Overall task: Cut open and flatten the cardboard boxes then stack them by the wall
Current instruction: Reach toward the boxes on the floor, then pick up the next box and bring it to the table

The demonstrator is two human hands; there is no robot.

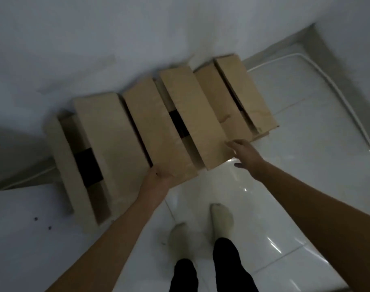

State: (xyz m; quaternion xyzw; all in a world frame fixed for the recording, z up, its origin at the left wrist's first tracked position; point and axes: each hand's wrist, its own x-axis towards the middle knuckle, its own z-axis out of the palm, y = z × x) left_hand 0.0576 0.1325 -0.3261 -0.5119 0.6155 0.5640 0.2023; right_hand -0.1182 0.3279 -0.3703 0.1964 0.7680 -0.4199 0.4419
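Flattened brown cardboard boxes (pixel 158 123) lie spread on the floor against the white wall (pixel 116 39), their flaps fanned out from lower left to upper right. My left hand (pixel 161 175) holds the near edge of a middle flap, fingers under it. My right hand (pixel 243 150) hovers with relaxed fingers at the near corner of the flap to the right, touching or nearly touching it. Dark gaps show between some flaps.
White glossy floor tiles (pixel 285 207) stretch under me, with my socked feet (pixel 201 226) just behind the cardboard. A white cable (pixel 336 85) runs along the floor at the right. Small dark specks (pixel 35 219) lie at the lower left.
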